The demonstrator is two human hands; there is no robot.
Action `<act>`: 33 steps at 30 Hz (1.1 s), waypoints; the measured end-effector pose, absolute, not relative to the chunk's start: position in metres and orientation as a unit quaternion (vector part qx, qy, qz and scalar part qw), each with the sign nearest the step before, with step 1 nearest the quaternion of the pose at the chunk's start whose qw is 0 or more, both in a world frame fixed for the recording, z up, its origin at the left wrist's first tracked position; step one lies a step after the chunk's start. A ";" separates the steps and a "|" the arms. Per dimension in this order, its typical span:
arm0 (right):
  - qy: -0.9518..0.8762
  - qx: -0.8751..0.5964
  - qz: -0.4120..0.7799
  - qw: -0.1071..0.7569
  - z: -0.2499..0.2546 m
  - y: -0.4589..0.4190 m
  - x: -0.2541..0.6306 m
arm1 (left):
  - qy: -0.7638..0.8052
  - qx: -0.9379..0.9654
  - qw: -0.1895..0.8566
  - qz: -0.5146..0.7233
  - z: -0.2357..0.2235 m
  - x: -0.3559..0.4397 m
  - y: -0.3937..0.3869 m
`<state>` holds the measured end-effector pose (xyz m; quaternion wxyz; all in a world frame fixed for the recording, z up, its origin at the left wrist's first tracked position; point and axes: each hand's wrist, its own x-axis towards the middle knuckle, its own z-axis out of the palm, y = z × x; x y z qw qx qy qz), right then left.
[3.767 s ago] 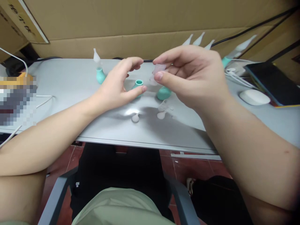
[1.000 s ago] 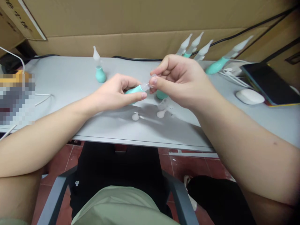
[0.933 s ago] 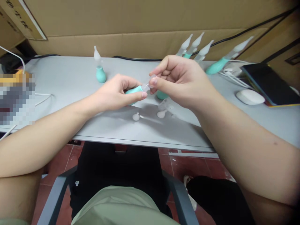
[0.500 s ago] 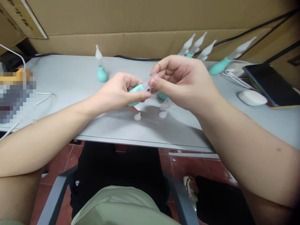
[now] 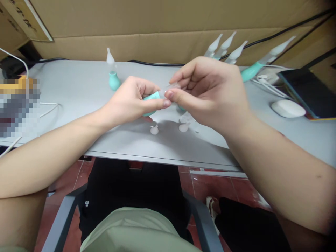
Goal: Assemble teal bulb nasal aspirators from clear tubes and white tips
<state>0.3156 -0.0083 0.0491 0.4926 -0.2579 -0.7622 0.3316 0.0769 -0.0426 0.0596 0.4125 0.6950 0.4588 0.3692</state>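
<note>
In the centre of the frame, a turquoise bulb (image 5: pixel 154 95) is gripped in the left hand (image 5: pixel 128 99), with the thumb laid along its near side and its neck tilted up toward the right. The clear tube (image 5: pixel 173 86) at that neck is pinched between the thumb and fingertips of the right hand (image 5: pixel 215 92); how deeply it is seated cannot be told. Just below the right hand, a second turquoise bulb (image 5: pixel 181 107) is mostly hidden. On the grey table (image 5: pixel 126 143), below the hands, a small white piece (image 5: pixel 154 130), a white teardrop piece (image 5: pixel 183 127), a clear piece (image 5: pixel 184 117) and a tiny disc (image 5: pixel 197 131) are laid out. At upper left of centre, a white-tipped bulb (image 5: pixel 114 82) is stood upright. At upper right, three white tips (image 5: pixel 227 42) are seen close together, with a tilted bulb (image 5: pixel 250 72) beside them. Farther right, a white mouse (image 5: pixel 288 108) is placed near a dark tablet (image 5: pixel 309 92). The table is backed by brown cardboard (image 5: pixel 105 21), with a black cable (image 5: pixel 154 64) run along its foot.
</note>
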 end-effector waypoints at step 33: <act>-0.757 -0.251 0.409 0.444 0.052 -0.003 0.313 | 0.442 0.764 0.293 0.367 0.054 0.075 -0.036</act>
